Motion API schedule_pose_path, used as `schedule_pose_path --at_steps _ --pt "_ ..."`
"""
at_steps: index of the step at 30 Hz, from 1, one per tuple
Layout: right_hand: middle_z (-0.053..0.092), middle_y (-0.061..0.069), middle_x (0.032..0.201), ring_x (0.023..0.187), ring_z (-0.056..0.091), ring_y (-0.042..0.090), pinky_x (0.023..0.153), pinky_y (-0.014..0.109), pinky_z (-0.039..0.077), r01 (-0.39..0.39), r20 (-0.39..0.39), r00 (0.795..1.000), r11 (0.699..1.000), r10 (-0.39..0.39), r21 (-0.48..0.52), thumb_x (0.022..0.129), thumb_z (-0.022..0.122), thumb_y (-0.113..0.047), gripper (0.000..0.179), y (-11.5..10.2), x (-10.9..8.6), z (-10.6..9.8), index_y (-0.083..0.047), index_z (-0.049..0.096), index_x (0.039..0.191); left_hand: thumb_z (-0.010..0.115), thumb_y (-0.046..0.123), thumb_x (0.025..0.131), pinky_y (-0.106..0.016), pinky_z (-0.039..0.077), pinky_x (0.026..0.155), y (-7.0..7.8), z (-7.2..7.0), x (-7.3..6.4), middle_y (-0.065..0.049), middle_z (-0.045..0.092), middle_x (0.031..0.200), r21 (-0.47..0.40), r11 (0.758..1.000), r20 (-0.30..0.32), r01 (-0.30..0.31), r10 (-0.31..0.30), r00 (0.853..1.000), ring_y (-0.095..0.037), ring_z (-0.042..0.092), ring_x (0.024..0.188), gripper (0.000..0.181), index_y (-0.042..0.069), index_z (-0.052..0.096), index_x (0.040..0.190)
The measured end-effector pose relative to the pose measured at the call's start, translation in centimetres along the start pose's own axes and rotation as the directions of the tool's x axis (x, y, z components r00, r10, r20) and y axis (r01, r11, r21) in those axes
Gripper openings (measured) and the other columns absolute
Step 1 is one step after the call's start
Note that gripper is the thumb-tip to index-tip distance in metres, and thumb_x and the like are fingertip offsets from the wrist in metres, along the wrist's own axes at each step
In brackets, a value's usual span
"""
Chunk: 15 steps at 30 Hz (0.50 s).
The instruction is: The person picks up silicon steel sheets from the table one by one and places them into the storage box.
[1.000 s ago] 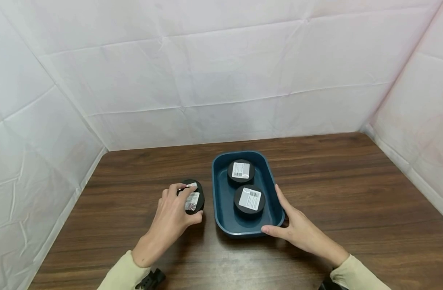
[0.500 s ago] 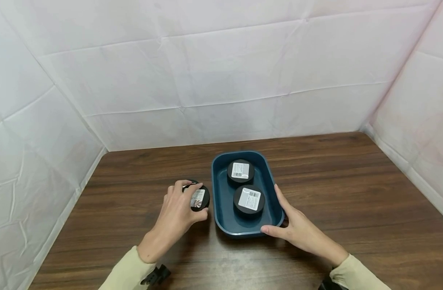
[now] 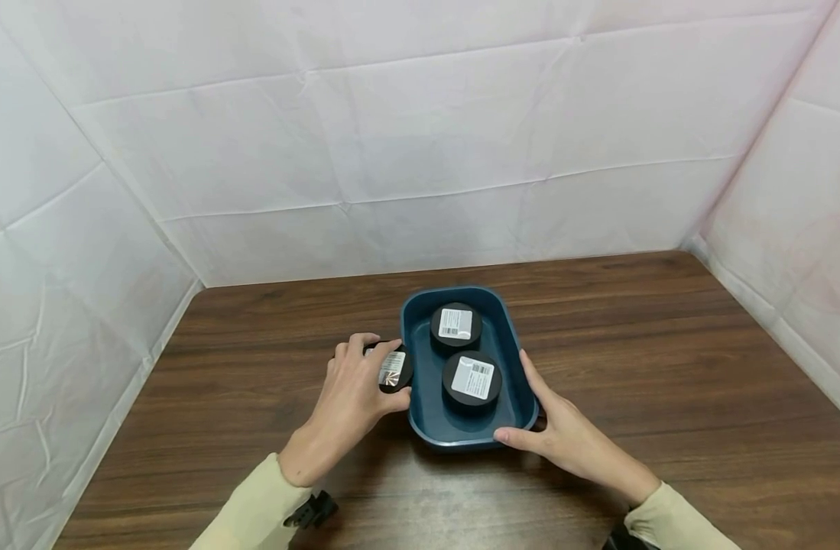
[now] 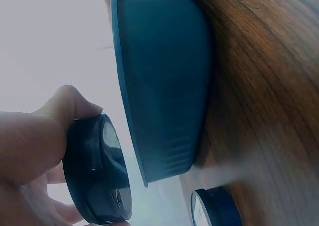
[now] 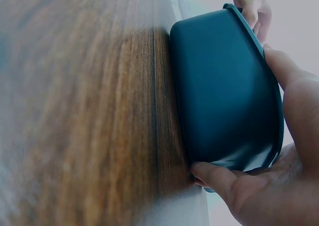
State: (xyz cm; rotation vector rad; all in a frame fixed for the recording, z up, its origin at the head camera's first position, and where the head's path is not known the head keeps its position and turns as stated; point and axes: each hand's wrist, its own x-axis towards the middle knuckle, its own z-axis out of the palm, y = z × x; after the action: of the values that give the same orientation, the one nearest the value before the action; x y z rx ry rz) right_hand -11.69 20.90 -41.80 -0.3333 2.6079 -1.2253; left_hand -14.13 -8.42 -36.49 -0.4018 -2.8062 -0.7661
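My left hand (image 3: pixel 354 391) pinches a flat, round black container (image 3: pixel 395 369) with a white label, thumb on its near side and fingers around the far side. The left wrist view shows this container raised and tilted beside the wall of a dark blue tray (image 4: pixel 162 81). On the table below it there sits another round black container (image 4: pixel 219 206), which my left hand mostly hides in the head view. Inside the tray lie two similar labelled containers, a far one (image 3: pixel 456 325) and a near one (image 3: pixel 471 379). My right hand (image 3: pixel 564 431) grips the tray's near right corner, its thumb on the rim.
A brown wood-grain table (image 3: pixel 667 359) carries everything. White sheeting (image 3: pixel 420 137) rises along its back, left and right sides. A black strap (image 3: pixel 312 509) is at my left wrist.
My left hand has brought its container rightward from beside the other loose one, up to the tray's left rim. My right hand and the tray stay where they were.
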Motion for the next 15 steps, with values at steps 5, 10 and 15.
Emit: schedule_pose_path --at_steps 5,10,15 --pt "0.033 0.021 0.161 0.109 0.060 0.019 0.092 0.036 0.052 0.005 -0.003 1.000 1.000 -0.005 -0.002 0.088 0.074 -0.049 0.111 0.0 0.0 0.0 -0.035 -0.008 0.161 0.081 0.025 0.079 -0.053 0.044 0.091 0.7 0.1 0.5 -0.021 0.054 0.133 -0.004 1.000 0.019 -0.010 0.010 1.000 -0.036 0.049 0.109 0.058 0.010 0.065 0.132" --pt "0.029 0.021 0.162 0.114 0.059 0.023 0.096 0.042 0.051 0.013 -0.010 1.000 1.000 -0.013 -0.006 0.088 0.074 -0.049 0.111 0.0 0.0 0.1 -0.034 -0.008 0.161 0.081 0.026 0.081 -0.052 0.045 0.092 1.3 0.3 0.9 -0.021 0.052 0.136 -0.009 1.000 0.050 -0.021 0.022 0.998 -0.037 0.048 0.114 0.059 0.009 0.063 0.135" --pt "0.027 0.022 0.163 0.118 0.058 0.026 0.097 0.045 0.050 0.007 -0.008 1.000 1.000 -0.007 0.002 0.089 0.074 -0.047 0.110 0.0 0.0 0.0 -0.034 -0.008 0.161 0.080 0.025 0.081 -0.049 0.047 0.091 1.7 0.5 1.2 -0.021 0.052 0.138 -0.007 1.000 0.068 -0.019 0.020 0.997 -0.037 0.048 0.114 0.060 0.010 0.063 0.136"
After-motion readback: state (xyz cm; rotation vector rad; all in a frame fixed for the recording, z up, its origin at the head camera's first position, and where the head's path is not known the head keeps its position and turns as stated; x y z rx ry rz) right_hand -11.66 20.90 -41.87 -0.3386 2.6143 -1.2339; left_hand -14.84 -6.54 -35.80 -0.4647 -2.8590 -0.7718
